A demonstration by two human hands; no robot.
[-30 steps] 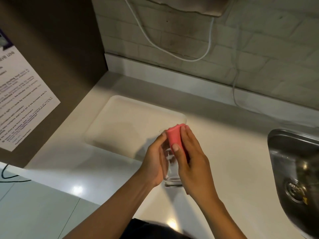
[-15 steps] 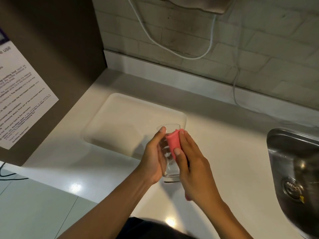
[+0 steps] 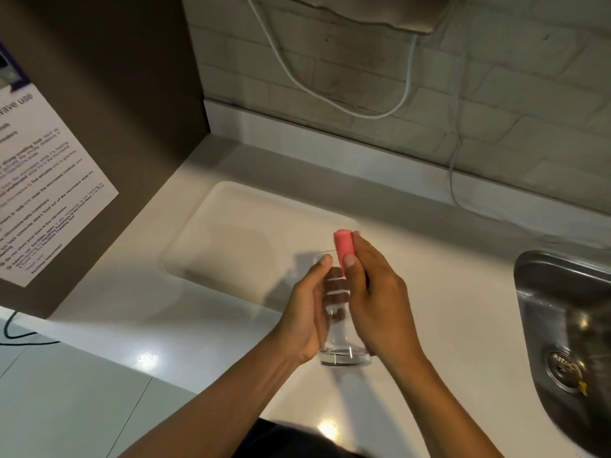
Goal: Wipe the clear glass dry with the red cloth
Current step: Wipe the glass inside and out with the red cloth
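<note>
Two bare hands hold a tall clear smooth-walled drinking glass [image 3: 340, 312] above the glossy white countertop [image 3: 446, 259]. Left hand [image 3: 305, 317] wraps its side, thumb tip at the rim. Right hand [image 3: 373, 292] pinches a folded red cloth [image 3: 344, 249] against the rim, its rounded top poking above the fingertips. Nearby sit a shallow pale rectangular tray [image 3: 238, 233] and a steel sink [image 3: 568, 325].

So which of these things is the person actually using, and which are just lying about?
In use: clear glass, red cloth, left hand, right hand.

Lying about: white tray, steel sink, printed notice, white cable.
</note>
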